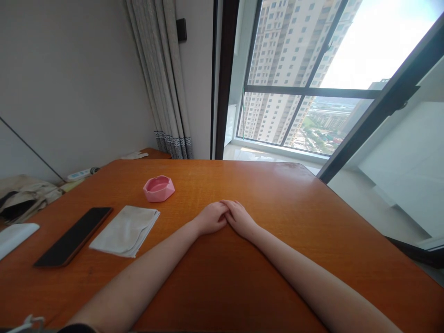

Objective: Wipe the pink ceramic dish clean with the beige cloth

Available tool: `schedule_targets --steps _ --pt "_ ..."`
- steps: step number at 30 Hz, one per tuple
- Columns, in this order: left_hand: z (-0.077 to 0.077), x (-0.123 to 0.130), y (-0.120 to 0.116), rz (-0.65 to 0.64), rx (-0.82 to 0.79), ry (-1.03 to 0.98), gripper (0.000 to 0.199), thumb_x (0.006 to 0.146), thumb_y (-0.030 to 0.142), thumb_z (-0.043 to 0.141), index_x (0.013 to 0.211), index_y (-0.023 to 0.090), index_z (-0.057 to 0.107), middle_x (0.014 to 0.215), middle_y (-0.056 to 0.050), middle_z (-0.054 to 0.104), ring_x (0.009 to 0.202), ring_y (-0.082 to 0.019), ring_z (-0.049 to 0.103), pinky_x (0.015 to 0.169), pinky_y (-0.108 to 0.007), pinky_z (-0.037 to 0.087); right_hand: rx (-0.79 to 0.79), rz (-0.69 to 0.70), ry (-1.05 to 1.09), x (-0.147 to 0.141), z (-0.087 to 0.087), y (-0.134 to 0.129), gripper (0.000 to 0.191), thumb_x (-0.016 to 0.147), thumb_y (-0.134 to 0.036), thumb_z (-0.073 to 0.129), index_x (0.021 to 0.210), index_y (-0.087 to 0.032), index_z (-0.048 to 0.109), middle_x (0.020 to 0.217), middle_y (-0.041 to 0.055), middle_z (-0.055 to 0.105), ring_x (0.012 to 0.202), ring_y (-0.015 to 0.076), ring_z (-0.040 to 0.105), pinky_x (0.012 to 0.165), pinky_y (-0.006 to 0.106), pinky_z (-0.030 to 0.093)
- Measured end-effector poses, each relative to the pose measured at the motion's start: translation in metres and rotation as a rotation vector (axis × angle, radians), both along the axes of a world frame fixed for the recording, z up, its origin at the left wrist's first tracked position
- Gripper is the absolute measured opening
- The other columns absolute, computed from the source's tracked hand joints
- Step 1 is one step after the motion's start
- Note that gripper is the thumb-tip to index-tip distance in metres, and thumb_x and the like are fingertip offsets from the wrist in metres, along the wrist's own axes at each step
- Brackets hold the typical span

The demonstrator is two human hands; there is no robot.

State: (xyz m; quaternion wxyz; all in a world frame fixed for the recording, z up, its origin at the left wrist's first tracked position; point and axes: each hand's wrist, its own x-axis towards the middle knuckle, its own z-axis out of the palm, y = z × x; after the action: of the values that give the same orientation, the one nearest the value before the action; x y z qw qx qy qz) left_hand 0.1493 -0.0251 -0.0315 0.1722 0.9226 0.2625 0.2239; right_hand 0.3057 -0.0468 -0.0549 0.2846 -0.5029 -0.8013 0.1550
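Note:
My left hand (212, 218) and my right hand (241, 220) rest together at the middle of the wooden table (277, 203). The fingers of the right lie over those of the left, and both look closed, with no object showing between them. Left of my hands lies a folded pale grey cloth (123, 231), flat on the wood. Beyond the cloth stands a pink, many-sided ashtray (158, 188). A black flat slab with a brown edge (74, 238), like a phone, lies left of the cloth. Neither hand touches these things.
A white rounded object (15, 238) is cut off at the left edge. Behind it are a beige cloth bundle (27, 192) and a white power strip (79, 174). A grey curtain (163, 78) hangs past the far edge, and a dark-framed window (305, 90) stands at the right.

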Motion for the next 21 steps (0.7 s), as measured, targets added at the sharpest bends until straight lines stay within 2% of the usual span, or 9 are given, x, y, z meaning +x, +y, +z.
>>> schedule_targets --steps 3,5,21 --pt "-0.0021 -0.0016 0.0050 0.000 -0.072 -0.014 0.017 0.071 0.010 0.046 0.081 0.016 0.058 0.087 -0.006 0.064 0.084 -0.018 0.058 0.078 -0.028 0.045 -0.021 0.009 -0.015 -0.0001 0.0015 -0.0001 0.033 0.089 -0.021 0.039 0.120 -0.021 0.050 0.119 0.0074 0.059 0.113 0.0181 0.052 0.107 0.045 0.025" --pt "-0.0031 -0.0015 0.0067 0.007 -0.085 -0.027 0.014 0.071 0.010 0.046 0.077 0.016 0.057 0.083 -0.005 0.064 0.079 -0.017 0.057 0.074 -0.027 0.044 -0.017 0.011 -0.025 0.0000 0.0025 -0.0003 0.032 0.090 -0.022 0.038 0.119 -0.021 0.051 0.118 0.0076 0.060 0.113 0.0180 0.051 0.106 0.044 0.027" --pt "-0.0012 -0.0026 0.0057 -0.019 -0.117 -0.068 0.014 0.069 0.009 0.046 0.075 0.016 0.056 0.081 -0.003 0.063 0.077 -0.016 0.056 0.073 -0.026 0.043 -0.003 0.008 -0.047 -0.0003 0.0056 -0.0021 0.031 0.090 -0.022 0.040 0.119 -0.020 0.052 0.118 0.0074 0.060 0.112 0.0178 0.051 0.104 0.041 0.031"
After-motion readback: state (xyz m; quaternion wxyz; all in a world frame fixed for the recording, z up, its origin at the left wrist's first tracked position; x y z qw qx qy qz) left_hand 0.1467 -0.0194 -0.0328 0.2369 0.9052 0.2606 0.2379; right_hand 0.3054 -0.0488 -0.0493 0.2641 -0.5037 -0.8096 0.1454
